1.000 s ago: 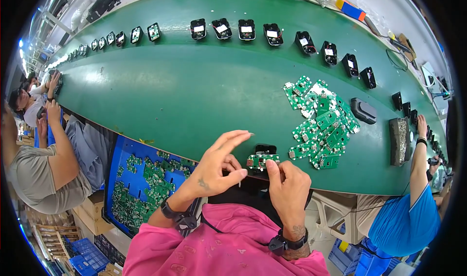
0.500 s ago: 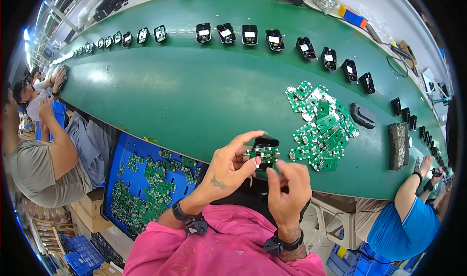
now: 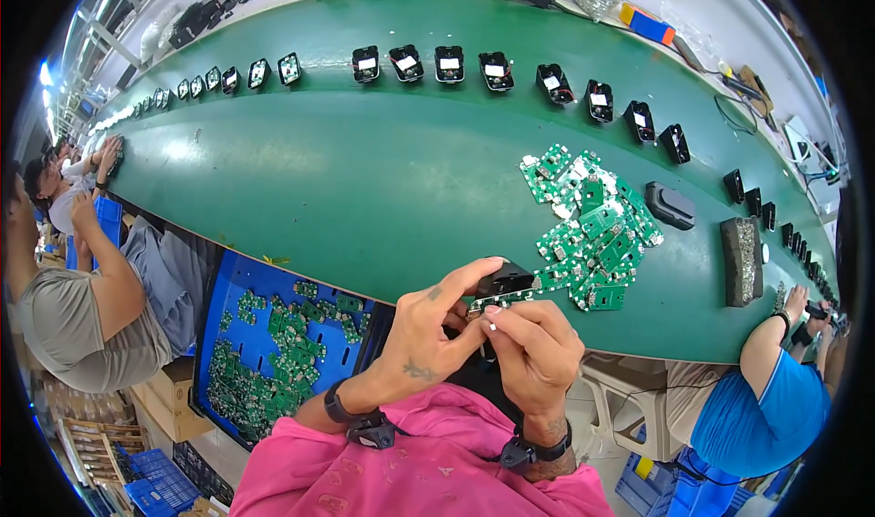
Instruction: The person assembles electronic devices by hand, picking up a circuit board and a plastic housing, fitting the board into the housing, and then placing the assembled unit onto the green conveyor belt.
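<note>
My left hand is closed around a black plastic housing, held tilted above the table's near edge. A green circuit board sits against the housing's near side, seen nearly edge-on between my hands. My right hand is closed in a pinch at the board, thumb and forefinger together on a small white connector. Fingers hide much of the board and the housing's inside. Just beyond my right hand lies a loose pile of green circuit boards.
Black housings stand in a long curved row on the green table. A black oval case and a dark foam block lie to the right. A blue tray of boards sits at lower left. Co-workers sit on both sides.
My left hand has tipped the housing and board, so the board now shows nearly edge-on. My right hand has moved in from beside it and pinches at the white connector.
</note>
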The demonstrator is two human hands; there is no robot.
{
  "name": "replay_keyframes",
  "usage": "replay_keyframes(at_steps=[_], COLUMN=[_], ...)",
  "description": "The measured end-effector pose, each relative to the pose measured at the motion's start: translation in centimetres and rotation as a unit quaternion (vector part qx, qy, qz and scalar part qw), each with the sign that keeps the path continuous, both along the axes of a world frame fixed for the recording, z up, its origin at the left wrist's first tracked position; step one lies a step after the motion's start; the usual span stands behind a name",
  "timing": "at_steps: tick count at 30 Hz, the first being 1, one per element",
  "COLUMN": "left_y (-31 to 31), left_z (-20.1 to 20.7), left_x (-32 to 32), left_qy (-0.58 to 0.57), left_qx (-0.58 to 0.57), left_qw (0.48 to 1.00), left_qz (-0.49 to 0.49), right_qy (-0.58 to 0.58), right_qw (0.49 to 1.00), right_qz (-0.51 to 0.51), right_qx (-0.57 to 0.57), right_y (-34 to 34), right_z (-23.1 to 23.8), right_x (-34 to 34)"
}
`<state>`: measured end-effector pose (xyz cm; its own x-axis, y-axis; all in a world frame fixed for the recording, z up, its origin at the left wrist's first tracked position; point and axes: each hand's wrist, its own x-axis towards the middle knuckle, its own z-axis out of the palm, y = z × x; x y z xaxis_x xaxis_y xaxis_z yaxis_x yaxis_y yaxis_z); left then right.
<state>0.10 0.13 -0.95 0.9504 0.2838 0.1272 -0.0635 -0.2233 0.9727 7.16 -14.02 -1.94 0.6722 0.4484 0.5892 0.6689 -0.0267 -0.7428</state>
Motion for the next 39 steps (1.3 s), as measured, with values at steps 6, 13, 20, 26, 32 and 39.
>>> replay_keyframes(at_steps=[6, 13, 20, 26, 32, 39], left_y=[-0.5, -0.8, -1.8, -1.8, -1.3, -1.3], left_z=[0.3, 1.0, 0.2, 0.6, 0.7, 1.0], left_x=[-0.1, 0.1, 0.3, 0.4, 0.2, 0.6], left_qy=[0.022, 0.031, -0.072, -0.13, -0.121, -0.137], left_qx=[-0.052, -0.008, 0.036, 0.136, 0.106, 0.158], left_qw=[0.998, 0.999, 0.992, 0.976, 0.98, 0.972], left_qz=[-0.004, -0.015, 0.095, 0.111, 0.12, 0.111], right_qy=[0.075, 0.065, 0.115, -0.011, -0.011, -0.011], right_qw=[0.996, 0.998, 0.993, 0.995, 0.991, 0.991], right_qz=[0.024, 0.023, -0.014, -0.086, -0.099, -0.065], right_qx=[0.033, 0.013, 0.031, -0.049, -0.094, -0.113], right_y=[-0.5, -0.9, -0.6, -0.2, -0.8, -0.7], right_z=[0.4, 0.4, 0.8, 2.5, 2.7, 3.3], right_x=[-0.5, -0.2, -1.0, -1.0, -0.9, -0.3])
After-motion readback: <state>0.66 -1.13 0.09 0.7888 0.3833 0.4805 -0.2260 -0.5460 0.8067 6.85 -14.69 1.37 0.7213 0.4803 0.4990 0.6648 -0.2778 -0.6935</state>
